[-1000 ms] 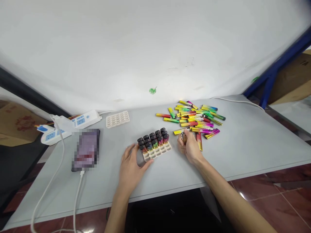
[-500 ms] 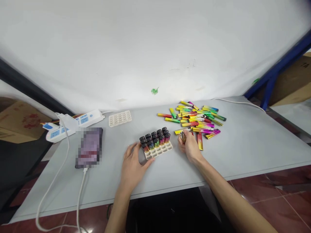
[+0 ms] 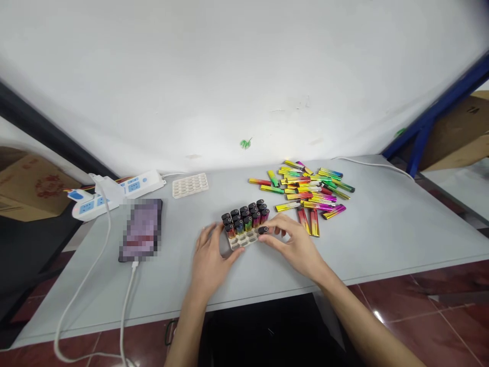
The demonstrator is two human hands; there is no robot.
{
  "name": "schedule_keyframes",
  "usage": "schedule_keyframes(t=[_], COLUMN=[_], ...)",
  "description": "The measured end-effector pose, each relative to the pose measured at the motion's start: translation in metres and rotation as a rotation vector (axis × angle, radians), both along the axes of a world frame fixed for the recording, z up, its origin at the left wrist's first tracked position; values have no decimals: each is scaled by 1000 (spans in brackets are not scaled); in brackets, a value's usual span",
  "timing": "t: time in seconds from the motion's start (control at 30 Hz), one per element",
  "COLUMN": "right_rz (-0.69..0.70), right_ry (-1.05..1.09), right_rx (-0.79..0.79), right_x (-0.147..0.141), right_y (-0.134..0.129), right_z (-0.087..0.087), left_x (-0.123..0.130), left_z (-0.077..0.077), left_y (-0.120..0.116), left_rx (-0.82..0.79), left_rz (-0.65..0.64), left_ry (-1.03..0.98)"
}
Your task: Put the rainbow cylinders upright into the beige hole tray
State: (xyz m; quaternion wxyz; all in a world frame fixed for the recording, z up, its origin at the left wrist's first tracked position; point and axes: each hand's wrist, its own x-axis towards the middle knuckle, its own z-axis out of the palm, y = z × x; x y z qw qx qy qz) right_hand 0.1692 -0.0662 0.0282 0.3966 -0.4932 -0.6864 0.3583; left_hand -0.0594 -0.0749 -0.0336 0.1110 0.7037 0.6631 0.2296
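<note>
A white tray with oval holes sits in front of me, holding several upright lighters with black tops and shiny coloured bodies. My left hand grips the tray's left end, thumb at the near edge and fingers at the far side. At the tray's right end, my right hand pinches a black-topped lighter upright between thumb and fingers, over the front rows of holes. Its lower part is hidden, so I cannot tell how deep it sits. Beyond my right hand lies a loose pile of metallic-coloured lighters.
A second white tray lies near the wall. Left of it are a power strip and a phone with a white charging cable. Cardboard boxes and a blue frame flank the grey table.
My right hand has moved left from the pile to the tray's right end, bringing a lighter with it. My left hand has stayed at the tray.
</note>
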Motion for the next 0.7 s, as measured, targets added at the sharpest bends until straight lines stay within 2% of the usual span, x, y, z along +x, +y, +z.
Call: schedule_keyframes(t=[0.17, 0.27, 0.53, 0.7], right_rz=[108, 143, 111, 90], right_ry=[-55, -168, -593, -768], right_rx=[2, 16, 55, 108], right_x=[-24, -38, -51, -55], right_y=[4, 5, 3, 5], right_z=[3, 1, 12, 15], left_x=[1, 1, 1, 1], left_z=[0, 1, 0, -1], left_y=[0, -1, -1, -1], left_rx=[27, 35, 22, 51], left_rz=[-21, -37, -25, -35], left_ry=[-21, -38, -49, -47])
